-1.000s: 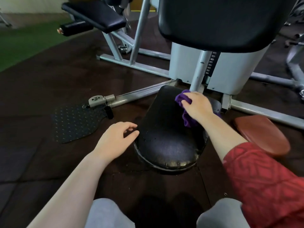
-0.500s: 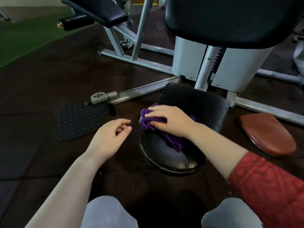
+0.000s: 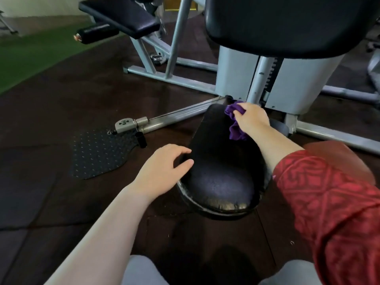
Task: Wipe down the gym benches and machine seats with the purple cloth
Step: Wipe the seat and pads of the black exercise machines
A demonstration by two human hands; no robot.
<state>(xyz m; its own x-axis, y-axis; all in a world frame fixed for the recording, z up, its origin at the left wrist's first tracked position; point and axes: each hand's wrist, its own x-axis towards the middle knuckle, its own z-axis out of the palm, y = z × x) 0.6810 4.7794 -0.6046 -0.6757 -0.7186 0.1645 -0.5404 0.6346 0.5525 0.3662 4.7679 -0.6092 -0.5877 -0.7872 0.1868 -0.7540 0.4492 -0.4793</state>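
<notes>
Right hand (image 3: 252, 119) at far end of the black seat pad (image 3: 220, 177), fingers (image 3: 241, 112) curled round the bunched purple cloth (image 3: 236, 131), which lies on the pad just below the grey post (image 3: 257, 79). Left hand (image 3: 162, 167) holds nothing, fingers loosely spread, tips at the pad's left edge.
</notes>
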